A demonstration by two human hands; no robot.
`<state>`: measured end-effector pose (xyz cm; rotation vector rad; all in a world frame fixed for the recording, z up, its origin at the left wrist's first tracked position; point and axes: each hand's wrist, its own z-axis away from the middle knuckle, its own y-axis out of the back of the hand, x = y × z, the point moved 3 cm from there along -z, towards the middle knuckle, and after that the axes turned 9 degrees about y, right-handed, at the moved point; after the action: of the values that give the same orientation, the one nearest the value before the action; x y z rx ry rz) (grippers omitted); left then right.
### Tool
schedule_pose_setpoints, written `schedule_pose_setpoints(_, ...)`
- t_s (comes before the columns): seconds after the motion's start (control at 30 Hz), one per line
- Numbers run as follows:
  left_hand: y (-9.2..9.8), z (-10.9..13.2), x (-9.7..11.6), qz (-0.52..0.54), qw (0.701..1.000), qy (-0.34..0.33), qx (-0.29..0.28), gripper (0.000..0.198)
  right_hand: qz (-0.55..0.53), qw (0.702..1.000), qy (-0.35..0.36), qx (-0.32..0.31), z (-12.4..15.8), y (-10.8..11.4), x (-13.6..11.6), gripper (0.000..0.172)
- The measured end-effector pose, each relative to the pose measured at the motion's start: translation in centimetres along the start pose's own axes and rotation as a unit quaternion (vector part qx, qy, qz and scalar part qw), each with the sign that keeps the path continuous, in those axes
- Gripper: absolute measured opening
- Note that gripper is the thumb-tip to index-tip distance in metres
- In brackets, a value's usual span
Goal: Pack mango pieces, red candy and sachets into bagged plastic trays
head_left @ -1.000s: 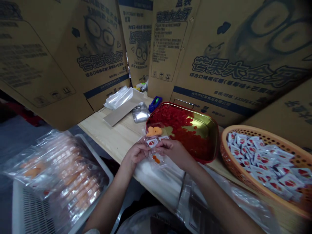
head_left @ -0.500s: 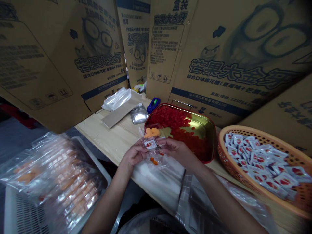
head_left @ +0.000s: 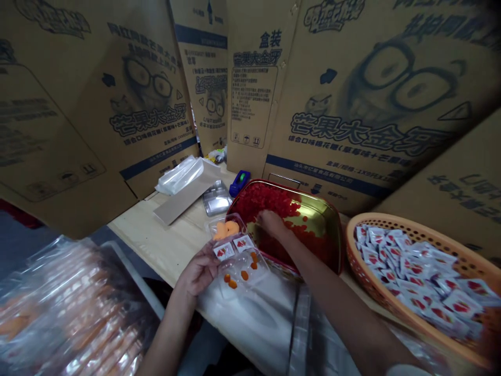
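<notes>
My left hand (head_left: 203, 269) is closed on the near left edge of a clear plastic tray (head_left: 256, 277), held tilted above the table. Orange ring-like sweets (head_left: 227, 230) lie in its far part, two small white sachets (head_left: 224, 251) with red print across the middle, and several small orange pieces (head_left: 245, 275) in the near part. My right hand (head_left: 272, 223) reaches into a red-rimmed, gold metal tray (head_left: 319, 205) among loose red pieces (head_left: 270, 196). Its fingers are bent together; whatever they hold is hidden.
An orange basket (head_left: 395, 222) of white sachets (head_left: 415, 266) stands on the right. Packed clear bags (head_left: 90, 308) are stacked at lower left. Behind are a blue tape dispenser (head_left: 239, 183), a cardboard strip (head_left: 188, 193), clear bags (head_left: 180, 175) and tall cartons (head_left: 250, 104).
My right hand has left the clear tray and moved up into the red-rimmed tray. My left hand alone keeps the clear tray, whose two sachets and orange pieces are now uncovered. The view has shifted slightly.
</notes>
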<state>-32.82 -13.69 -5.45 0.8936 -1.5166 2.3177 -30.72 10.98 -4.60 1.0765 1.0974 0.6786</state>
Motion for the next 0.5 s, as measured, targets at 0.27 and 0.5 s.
schedule_pose_setpoints(0.27,0.2,-0.2,0.0,0.027,1.000,0.002,0.009,0.058,0.001,1.000,0.000,-0.003,0.0,0.4,-1.2,0.015)
schedule_pose_setpoints(0.5,-0.7,-0.4,-0.2,0.009,1.000,0.027,0.013,0.050,-0.203,0.960,0.195,-0.002,10.0,3.6,-5.7,0.014)
